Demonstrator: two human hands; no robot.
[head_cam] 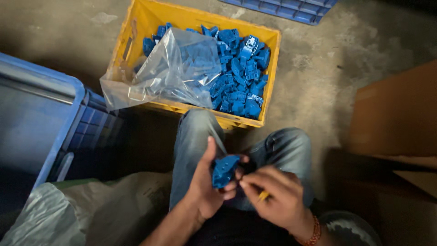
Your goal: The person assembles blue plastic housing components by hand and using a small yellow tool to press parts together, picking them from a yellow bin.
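Note:
My left hand (pixel 205 184) grips a small blue plastic part (pixel 224 170) over my lap, thumb raised along its left side. My right hand (pixel 277 197) is closed around a thin yellow-handled tool (pixel 263 196), its fingertips touching the part's right edge. Beyond my knees stands a yellow crate (pixel 145 20) filled with several similar blue plastic parts (pixel 241 77). A clear plastic bag (pixel 168 75) drapes over the crate's left half and front rim, with more blue parts showing through it.
A blue crate (pixel 41 114) stands at left on the concrete floor. A grey plastic sack (pixel 82 214) lies at lower left. Brown cardboard (pixel 396 118) sits at right. Another blue crate edge (pixel 291 8) shows at the top.

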